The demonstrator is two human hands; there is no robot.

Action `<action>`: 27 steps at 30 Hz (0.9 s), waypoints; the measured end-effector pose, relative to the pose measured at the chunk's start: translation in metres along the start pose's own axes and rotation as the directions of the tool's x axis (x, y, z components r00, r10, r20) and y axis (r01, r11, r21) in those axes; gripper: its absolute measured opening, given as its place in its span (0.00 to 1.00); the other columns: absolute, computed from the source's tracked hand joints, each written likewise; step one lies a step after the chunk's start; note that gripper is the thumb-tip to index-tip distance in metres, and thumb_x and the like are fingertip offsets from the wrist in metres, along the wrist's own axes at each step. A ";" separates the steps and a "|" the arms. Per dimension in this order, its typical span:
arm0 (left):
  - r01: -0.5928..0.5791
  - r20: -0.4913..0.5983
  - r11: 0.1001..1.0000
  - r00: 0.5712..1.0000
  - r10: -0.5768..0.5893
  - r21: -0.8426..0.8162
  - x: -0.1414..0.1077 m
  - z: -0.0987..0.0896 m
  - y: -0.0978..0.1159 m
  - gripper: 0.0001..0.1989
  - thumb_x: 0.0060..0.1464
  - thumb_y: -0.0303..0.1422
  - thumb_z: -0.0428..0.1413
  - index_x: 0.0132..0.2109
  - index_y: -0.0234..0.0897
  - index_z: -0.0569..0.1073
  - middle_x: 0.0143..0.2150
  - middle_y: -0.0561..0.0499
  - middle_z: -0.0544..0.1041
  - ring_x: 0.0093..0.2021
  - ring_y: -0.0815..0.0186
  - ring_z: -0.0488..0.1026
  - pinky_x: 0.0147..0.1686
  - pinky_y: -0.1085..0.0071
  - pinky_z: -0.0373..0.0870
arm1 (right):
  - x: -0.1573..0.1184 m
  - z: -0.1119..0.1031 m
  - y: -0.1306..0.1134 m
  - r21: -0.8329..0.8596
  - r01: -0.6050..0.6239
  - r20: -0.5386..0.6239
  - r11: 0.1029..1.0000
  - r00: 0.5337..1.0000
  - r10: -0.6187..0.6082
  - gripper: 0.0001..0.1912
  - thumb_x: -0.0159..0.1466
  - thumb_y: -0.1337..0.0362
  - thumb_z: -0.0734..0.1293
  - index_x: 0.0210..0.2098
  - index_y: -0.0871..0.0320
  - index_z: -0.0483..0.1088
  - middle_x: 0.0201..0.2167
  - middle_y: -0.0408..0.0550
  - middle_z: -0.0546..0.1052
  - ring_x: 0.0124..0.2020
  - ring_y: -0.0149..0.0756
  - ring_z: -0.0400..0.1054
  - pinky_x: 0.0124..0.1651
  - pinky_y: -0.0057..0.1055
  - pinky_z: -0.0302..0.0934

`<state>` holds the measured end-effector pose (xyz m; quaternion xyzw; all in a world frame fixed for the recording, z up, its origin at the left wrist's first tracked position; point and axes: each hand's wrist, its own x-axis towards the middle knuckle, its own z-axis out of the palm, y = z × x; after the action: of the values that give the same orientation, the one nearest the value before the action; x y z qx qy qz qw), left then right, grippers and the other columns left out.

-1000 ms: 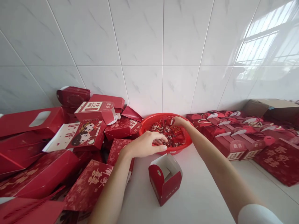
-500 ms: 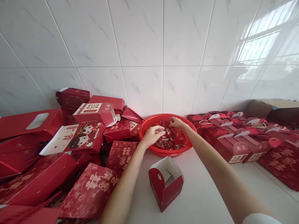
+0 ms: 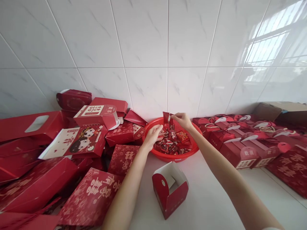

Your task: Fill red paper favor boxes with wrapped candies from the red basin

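Observation:
My right hand (image 3: 183, 120) pinches a small red wrapped packet (image 3: 167, 117) and holds it up above the far rim of the red plastic basket (image 3: 176, 157). Inside the basket lie several small red wrapped packets (image 3: 172, 140), some with light print. At the basket's left rim, my left hand (image 3: 153, 137) reaches in over the packets, thumb and fingers apart; its lower fingers are partly hidden. Nearer to me, between my forearms, an open red gift box (image 3: 170, 193) with a white inside stands on the white surface. A flap with a round hole rises on its left.
Red printed boxes (image 3: 91, 195) lie heaped on the left, some tipped over. Rows of closed red gift boxes (image 3: 237, 150) with handle tops stand on the right. Behind them is a brown cardboard box (image 3: 271, 111). A white tiled wall (image 3: 148, 86) rises behind the basket.
My right hand has lifted out of the basket with a red wrapped packet. My left hand has shifted slightly left, toward the basket's rim. The open gift box has stayed in place.

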<state>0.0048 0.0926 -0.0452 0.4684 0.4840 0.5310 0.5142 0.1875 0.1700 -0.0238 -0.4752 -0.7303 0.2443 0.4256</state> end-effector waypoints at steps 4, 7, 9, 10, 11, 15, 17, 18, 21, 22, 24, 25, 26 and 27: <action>0.009 -0.021 0.993 1.000 -0.012 -0.119 0.001 0.000 0.003 0.19 0.50 0.50 0.61 0.38 0.41 0.70 0.35 0.49 0.78 0.41 0.56 0.80 0.38 0.62 0.79 | -0.028 0.010 -0.022 0.199 0.282 0.259 0.938 0.909 -0.328 0.18 0.64 0.52 0.67 0.30 0.60 0.78 0.31 0.48 0.80 0.34 0.37 0.71 0.40 0.31 0.65; -0.006 -0.044 0.983 0.999 -0.002 -0.181 0.000 -0.001 0.005 0.14 0.47 0.44 0.60 0.34 0.41 0.68 0.34 0.51 0.76 0.39 0.59 0.79 0.39 0.62 0.80 | -0.036 0.012 -0.029 0.328 0.290 0.381 0.899 0.830 -0.407 0.16 0.63 0.52 0.68 0.34 0.60 0.79 0.34 0.48 0.81 0.35 0.37 0.73 0.41 0.33 0.67; -0.010 -0.045 0.976 0.999 0.000 -0.217 -0.001 -0.002 0.006 0.10 0.46 0.39 0.56 0.34 0.41 0.68 0.34 0.52 0.77 0.40 0.59 0.78 0.40 0.61 0.80 | -0.032 0.012 -0.027 0.361 0.220 0.330 0.906 0.879 -0.345 0.16 0.62 0.52 0.70 0.36 0.61 0.78 0.37 0.50 0.82 0.38 0.39 0.74 0.43 0.34 0.68; -0.007 -0.038 0.972 0.999 -0.002 -0.233 -0.002 -0.002 0.007 0.09 0.45 0.38 0.55 0.35 0.40 0.68 0.34 0.52 0.77 0.40 0.59 0.78 0.40 0.61 0.80 | -0.029 0.011 -0.024 0.366 0.181 0.282 0.913 0.913 -0.294 0.17 0.61 0.52 0.71 0.37 0.61 0.78 0.38 0.51 0.82 0.39 0.39 0.74 0.44 0.35 0.68; -0.004 -0.029 0.969 1.000 -0.003 -0.247 -0.003 -0.002 0.008 0.10 0.43 0.36 0.53 0.36 0.40 0.69 0.34 0.52 0.77 0.40 0.59 0.78 0.40 0.60 0.80 | -0.025 0.011 -0.021 0.368 0.140 0.239 0.919 0.941 -0.239 0.18 0.59 0.52 0.72 0.38 0.61 0.77 0.38 0.51 0.81 0.40 0.40 0.74 0.45 0.35 0.68; 0.009 0.019 0.958 1.000 -0.004 -0.286 -0.008 -0.002 0.011 0.20 0.40 0.32 0.53 0.44 0.38 0.71 0.36 0.51 0.78 0.41 0.58 0.78 0.42 0.58 0.81 | -0.020 0.014 -0.012 0.378 0.038 0.341 0.925 0.923 -0.177 0.23 0.56 0.51 0.75 0.44 0.61 0.75 0.45 0.53 0.80 0.47 0.43 0.74 0.51 0.39 0.67; 0.020 0.041 0.956 0.999 -0.009 -0.293 -0.009 -0.002 0.011 0.22 0.39 0.29 0.54 0.46 0.37 0.72 0.38 0.50 0.79 0.42 0.58 0.78 0.43 0.58 0.81 | -0.022 0.016 -0.012 0.389 0.037 0.437 0.921 0.872 -0.220 0.21 0.58 0.52 0.73 0.44 0.61 0.75 0.46 0.53 0.80 0.49 0.42 0.73 0.53 0.40 0.66; 0.029 0.053 0.955 0.999 -0.014 -0.294 -0.010 -0.002 0.011 0.23 0.38 0.28 0.55 0.47 0.37 0.72 0.39 0.49 0.79 0.42 0.58 0.78 0.44 0.58 0.81 | -0.023 0.017 -0.012 0.394 0.032 0.455 0.919 0.862 -0.225 0.21 0.58 0.52 0.74 0.43 0.61 0.75 0.44 0.51 0.79 0.48 0.42 0.73 0.53 0.39 0.65; 0.041 0.065 0.953 0.998 -0.022 -0.301 -0.009 -0.003 0.010 0.24 0.36 0.25 0.54 0.46 0.36 0.74 0.39 0.49 0.80 0.43 0.58 0.79 0.45 0.58 0.80 | -0.025 0.019 -0.013 0.430 -0.035 0.426 0.902 0.889 -0.169 0.21 0.51 0.55 0.78 0.37 0.60 0.70 0.35 0.45 0.77 0.40 0.38 0.72 0.46 0.36 0.66; 0.034 0.058 0.951 0.998 -0.017 -0.306 -0.008 -0.003 0.009 0.22 0.37 0.25 0.54 0.44 0.37 0.74 0.38 0.50 0.80 0.44 0.58 0.79 0.46 0.58 0.80 | -0.026 0.019 -0.013 0.448 -0.054 0.410 0.893 0.900 -0.151 0.23 0.48 0.56 0.79 0.35 0.59 0.68 0.33 0.42 0.76 0.38 0.36 0.72 0.43 0.34 0.66; 0.003 0.029 0.949 1.000 0.006 -0.315 -0.006 -0.002 0.008 0.15 0.41 0.27 0.56 0.40 0.38 0.74 0.37 0.51 0.80 0.45 0.58 0.78 0.46 0.58 0.80 | -0.026 0.018 -0.012 0.482 -0.072 0.377 0.873 0.916 -0.133 0.25 0.44 0.57 0.80 0.32 0.57 0.64 0.30 0.39 0.74 0.35 0.34 0.71 0.40 0.33 0.65; -0.015 0.015 0.949 1.000 0.021 -0.316 -0.005 -0.002 0.007 0.11 0.43 0.28 0.58 0.37 0.38 0.74 0.37 0.51 0.80 0.46 0.58 0.78 0.46 0.58 0.80 | -0.026 0.018 -0.012 0.498 -0.078 0.361 0.864 0.924 -0.124 0.26 0.44 0.58 0.81 0.32 0.57 0.63 0.30 0.39 0.74 0.35 0.34 0.71 0.40 0.33 0.65; -0.032 0.003 0.949 0.999 0.035 -0.315 -0.004 -0.001 0.006 0.08 0.44 0.29 0.60 0.36 0.38 0.75 0.37 0.51 0.80 0.47 0.57 0.78 0.46 0.58 0.80 | -0.027 0.017 -0.011 0.514 -0.086 0.346 0.853 0.931 -0.115 0.26 0.43 0.58 0.81 0.31 0.57 0.63 0.30 0.39 0.74 0.35 0.35 0.71 0.40 0.33 0.65; -0.046 -0.005 0.949 0.999 0.047 -0.313 -0.003 -0.001 0.005 0.07 0.44 0.30 0.62 0.35 0.37 0.75 0.37 0.51 0.81 0.48 0.57 0.77 0.47 0.58 0.80 | -0.027 0.017 -0.011 0.534 -0.097 0.334 0.840 0.937 -0.104 0.27 0.43 0.58 0.81 0.32 0.57 0.63 0.30 0.40 0.74 0.35 0.35 0.71 0.41 0.33 0.66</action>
<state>0.0036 0.0893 -0.0408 0.3929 0.3820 0.6123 0.5699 0.1731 0.1417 -0.0346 -0.2828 -0.6959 0.5205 0.4060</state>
